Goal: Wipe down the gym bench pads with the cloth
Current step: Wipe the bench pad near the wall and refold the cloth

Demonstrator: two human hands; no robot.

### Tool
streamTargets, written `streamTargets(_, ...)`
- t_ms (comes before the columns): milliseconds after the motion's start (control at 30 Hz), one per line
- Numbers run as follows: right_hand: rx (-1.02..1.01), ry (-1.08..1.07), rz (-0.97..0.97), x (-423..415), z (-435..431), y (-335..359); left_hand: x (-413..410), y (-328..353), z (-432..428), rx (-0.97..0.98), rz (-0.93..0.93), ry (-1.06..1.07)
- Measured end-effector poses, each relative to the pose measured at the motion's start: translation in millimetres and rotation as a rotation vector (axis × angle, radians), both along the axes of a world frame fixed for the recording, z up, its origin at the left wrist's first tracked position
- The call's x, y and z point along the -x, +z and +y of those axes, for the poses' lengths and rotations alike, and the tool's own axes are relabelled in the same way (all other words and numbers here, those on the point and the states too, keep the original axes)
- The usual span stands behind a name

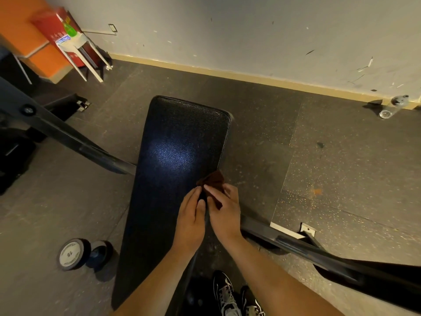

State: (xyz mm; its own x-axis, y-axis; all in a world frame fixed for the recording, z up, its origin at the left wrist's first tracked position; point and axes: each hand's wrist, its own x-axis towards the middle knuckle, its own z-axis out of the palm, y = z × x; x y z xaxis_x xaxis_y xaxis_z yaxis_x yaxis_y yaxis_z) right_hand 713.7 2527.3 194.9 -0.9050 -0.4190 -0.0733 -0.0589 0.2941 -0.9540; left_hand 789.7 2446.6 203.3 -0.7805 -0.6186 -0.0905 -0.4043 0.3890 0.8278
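Fingers (210,190) pinch cloth (213,179) at bench pad (173,144) edge, speckled floor (262,137) below.

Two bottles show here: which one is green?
The green bottle is the one on the white stool at far left; the clear bottle is on the floor by the wall at right.

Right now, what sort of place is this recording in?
Most likely a gym: a long black textured-vinyl bench pad, a round grey-faced dumbbell marked 15 beside it, and dark speckled rubber floor tiles.
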Motion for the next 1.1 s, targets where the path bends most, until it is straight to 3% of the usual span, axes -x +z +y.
streamTargets(133, -0.044, 0.094, -0.05, 4, 14, 10, -11, -1, 4, 0.012, -0.052, -0.025)
streamTargets(333, 0.145, -0.06, -0.043, 63, -2, 34, -12, -7, 0, 0.008, -0.053, 0.0)
streamTargets(467, 0.104, -0.093, -0.02, 35, -10, 18, -17, -11, 4, -0.041, -0.037, 0.009)
streamTargets(667, -0.003, -0.023, -0.164, -32, 6, -23, -21, -18, 7, -0.071, -0.011, 0.0)
streamTargets(800, -0.052, 0.054, -0.146, -19, 15, -18, -31, -19, 4, -0.046, -0.046, -0.058)
streamTargets(967, 0.131, -0.088, -0.1, 30, 7, 10, -36, -21, 2, -0.021, -0.023, -0.069)
streamTargets(1100, 0.106, -0.201, -0.146, 6, -19, -4, -49, -33, 3, -0.013, 0.009, -0.05)
